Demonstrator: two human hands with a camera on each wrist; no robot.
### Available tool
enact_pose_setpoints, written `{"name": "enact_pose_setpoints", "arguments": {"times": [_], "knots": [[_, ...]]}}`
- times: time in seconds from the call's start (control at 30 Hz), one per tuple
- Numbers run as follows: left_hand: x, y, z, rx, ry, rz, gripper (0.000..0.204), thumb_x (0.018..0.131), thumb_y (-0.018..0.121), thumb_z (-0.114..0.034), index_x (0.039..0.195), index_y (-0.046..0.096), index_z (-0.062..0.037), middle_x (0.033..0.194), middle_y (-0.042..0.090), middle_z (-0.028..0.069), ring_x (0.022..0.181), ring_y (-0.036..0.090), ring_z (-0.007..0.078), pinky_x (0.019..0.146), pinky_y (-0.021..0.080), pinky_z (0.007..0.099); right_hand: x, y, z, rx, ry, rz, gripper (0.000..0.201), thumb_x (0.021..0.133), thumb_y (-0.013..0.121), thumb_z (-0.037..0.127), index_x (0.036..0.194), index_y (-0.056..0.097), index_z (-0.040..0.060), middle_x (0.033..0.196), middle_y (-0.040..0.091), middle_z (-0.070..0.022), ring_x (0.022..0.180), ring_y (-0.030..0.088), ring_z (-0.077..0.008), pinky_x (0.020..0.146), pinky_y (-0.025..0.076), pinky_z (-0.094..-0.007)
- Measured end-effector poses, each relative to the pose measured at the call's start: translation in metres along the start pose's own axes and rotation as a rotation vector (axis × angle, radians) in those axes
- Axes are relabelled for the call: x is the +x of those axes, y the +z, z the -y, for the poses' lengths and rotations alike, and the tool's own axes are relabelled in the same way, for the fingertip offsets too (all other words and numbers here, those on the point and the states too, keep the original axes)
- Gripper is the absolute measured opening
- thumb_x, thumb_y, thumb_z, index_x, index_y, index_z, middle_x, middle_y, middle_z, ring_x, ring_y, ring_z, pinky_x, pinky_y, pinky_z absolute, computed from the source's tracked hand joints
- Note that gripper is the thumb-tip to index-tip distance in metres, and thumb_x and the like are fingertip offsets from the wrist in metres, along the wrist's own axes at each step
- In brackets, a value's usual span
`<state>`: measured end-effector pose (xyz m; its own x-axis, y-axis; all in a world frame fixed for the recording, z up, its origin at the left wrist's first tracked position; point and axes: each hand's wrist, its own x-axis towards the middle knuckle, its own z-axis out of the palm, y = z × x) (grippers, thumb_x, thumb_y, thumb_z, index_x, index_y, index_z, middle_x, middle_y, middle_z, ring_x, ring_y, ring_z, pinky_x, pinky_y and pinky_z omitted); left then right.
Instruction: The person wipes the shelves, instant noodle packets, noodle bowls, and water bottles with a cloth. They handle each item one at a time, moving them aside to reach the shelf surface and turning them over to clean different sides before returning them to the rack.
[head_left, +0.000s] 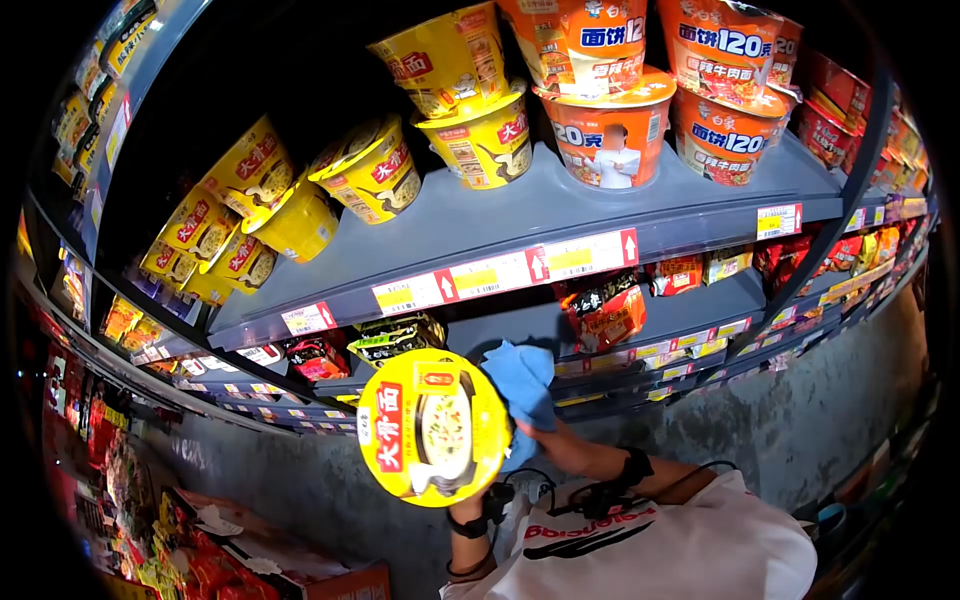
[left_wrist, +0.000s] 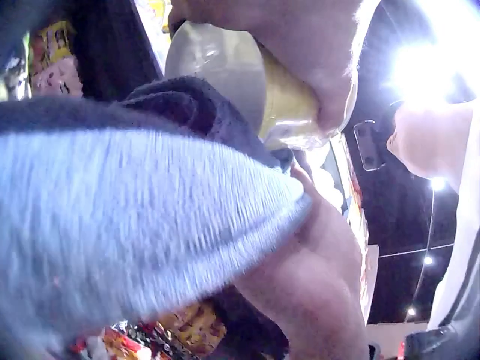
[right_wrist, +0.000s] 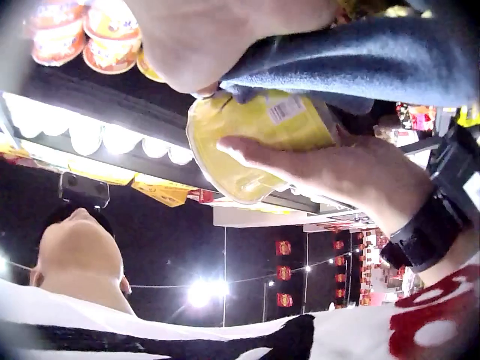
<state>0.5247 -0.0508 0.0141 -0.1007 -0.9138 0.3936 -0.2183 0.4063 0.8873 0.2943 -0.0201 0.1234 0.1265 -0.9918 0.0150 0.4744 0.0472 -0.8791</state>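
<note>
A yellow instant noodle bowl [head_left: 435,428], its printed lid facing the head camera, is held out in front of the shelf. My left hand [right_wrist: 322,169] grips it, the thumb lying along its yellow side in the right wrist view; in the head view the bowl hides most of this hand. A blue cloth [head_left: 522,385] is in my right hand [head_left: 558,445], bunched against the bowl's side. In the left wrist view the cloth [left_wrist: 135,217] fills the foreground beside the bowl's pale base [left_wrist: 217,64]. The cloth hides most of my right fingers.
Yellow noodle bowls [head_left: 370,170] and stacked orange noodle bowls [head_left: 610,135] stand on the grey shelf [head_left: 460,225] above. Price tags [head_left: 505,270] run along its edge. Bagged noodles [head_left: 605,315] lie on the shelf below. Red-edged boxes [head_left: 290,550] sit at the lower left.
</note>
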Motion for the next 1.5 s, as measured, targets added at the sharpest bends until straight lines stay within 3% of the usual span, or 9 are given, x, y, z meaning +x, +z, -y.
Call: {"name": "enact_pose_setpoints", "arguments": {"times": [0.3, 0.43, 0.67, 0.8, 0.83, 0.9, 1.07, 1.17, 1.5], "knots": [[0.010, 0.040, -0.010, -0.135, 0.011, -0.059, 0.076, 0.076, 0.087, -0.013, 0.141, 0.050, 0.0014, 0.133, 0.061, 0.0135, 0.115, 0.063, 0.0237, 0.104, 0.049, 0.0381, 0.043, -0.028, 0.031, 0.535, 0.176, 0.084, 0.061, 0.091, 0.073, 0.001, 0.147, 0.048, 0.0006, 0.144, 0.059, -0.0133, 0.130, 0.057, -0.0192, 0.114, 0.043, -0.0346], [0.020, 0.041, -0.012, -0.139, 0.027, -0.065, 0.075, 0.077, 0.086, -0.012, 0.141, 0.050, 0.0014, 0.133, 0.061, 0.0136, 0.115, 0.063, 0.0240, 0.104, 0.050, 0.0382, 0.017, 0.018, 0.052, 0.409, 0.145, -0.017, 0.056, 0.110, 0.039, 0.031, 0.159, 0.033, 0.0054, 0.159, 0.044, -0.0123, 0.145, 0.045, -0.0241, 0.123, 0.034, -0.0407], [0.008, 0.053, -0.012, -0.146, 0.015, -0.052, 0.072, 0.078, 0.084, -0.009, 0.141, 0.050, 0.0015, 0.133, 0.061, 0.0137, 0.115, 0.063, 0.0246, 0.104, 0.050, 0.0386, 0.084, -0.009, -0.006, 1.069, -0.234, 0.683, 0.068, 0.105, 0.048, 0.038, 0.163, 0.024, 0.0129, 0.166, 0.033, -0.0134, 0.137, 0.053, -0.0271, 0.120, 0.037, -0.0427], [0.023, 0.042, -0.025, -0.123, 0.069, -0.060, 0.071, 0.079, 0.083, -0.008, 0.141, 0.050, 0.0015, 0.134, 0.061, 0.0138, 0.114, 0.064, 0.0249, 0.104, 0.050, 0.0387, 0.046, -0.045, -0.041, 0.477, -0.050, 0.097, 0.060, 0.105, 0.050, 0.035, 0.158, 0.035, 0.0085, 0.159, 0.046, -0.0108, 0.131, 0.057, -0.0237, 0.116, 0.041, -0.0395], [0.035, 0.035, -0.031, -0.097, 0.113, -0.068, 0.071, 0.079, 0.083, -0.008, 0.141, 0.050, 0.0015, 0.134, 0.061, 0.0139, 0.114, 0.064, 0.0249, 0.104, 0.050, 0.0388, 0.040, -0.041, -0.015, -0.141, -0.300, 0.177, 0.050, 0.108, 0.049, 0.031, 0.151, 0.046, 0.0048, 0.148, 0.057, -0.0090, 0.129, 0.059, -0.0230, 0.114, 0.045, -0.0384], [0.062, 0.016, -0.047, -0.036, 0.199, -0.086, 0.070, 0.079, 0.083, -0.007, 0.141, 0.050, 0.0015, 0.134, 0.061, 0.0139, 0.114, 0.064, 0.0251, 0.104, 0.050, 0.0389, 0.030, -0.036, 0.004, 0.913, 0.080, 0.444, 0.048, 0.107, 0.052, 0.031, 0.146, 0.051, 0.0027, 0.144, 0.060, -0.0111, 0.132, 0.058, -0.0244, 0.114, 0.045, -0.0400], [0.171, -0.026, -0.124, 0.633, 0.668, -0.207, 0.068, 0.080, 0.081, -0.005, 0.141, 0.051, 0.0016, 0.134, 0.061, 0.0140, 0.114, 0.064, 0.0255, 0.104, 0.050, 0.0391, 0.004, -0.033, 0.036, 0.556, 0.133, 0.579, 0.076, 0.100, 0.059, 0.049, 0.156, 0.036, 0.0017, 0.155, 0.048, -0.0214, 0.144, 0.046, -0.0314, 0.122, 0.034, -0.0470], [0.265, -0.006, -0.211, -0.345, 0.521, -0.447, 0.094, 0.068, 0.096, -0.009, 0.145, 0.042, 0.0011, 0.142, 0.052, 0.0183, 0.130, 0.052, 0.0261, 0.109, 0.045, 0.0414, -0.006, -0.045, 0.019, 0.558, 0.193, 0.494, 0.072, 0.102, 0.057, 0.046, 0.155, 0.038, 0.0006, 0.154, 0.049, -0.0213, 0.143, 0.048, -0.0308, 0.122, 0.034, -0.0466], [0.414, 0.035, -0.286, -0.148, 0.552, -0.131, 0.084, 0.076, 0.094, -0.028, 0.137, 0.044, 0.0027, 0.127, 0.061, 0.0176, 0.114, 0.062, 0.0251, 0.101, 0.049, 0.0337, -0.002, -0.069, -0.012, 0.540, 0.149, 0.456, 0.057, 0.107, 0.048, 0.031, 0.153, 0.040, -0.0038, 0.151, 0.052, -0.0183, 0.136, 0.055, -0.0304, 0.119, 0.039, -0.0449]]}}
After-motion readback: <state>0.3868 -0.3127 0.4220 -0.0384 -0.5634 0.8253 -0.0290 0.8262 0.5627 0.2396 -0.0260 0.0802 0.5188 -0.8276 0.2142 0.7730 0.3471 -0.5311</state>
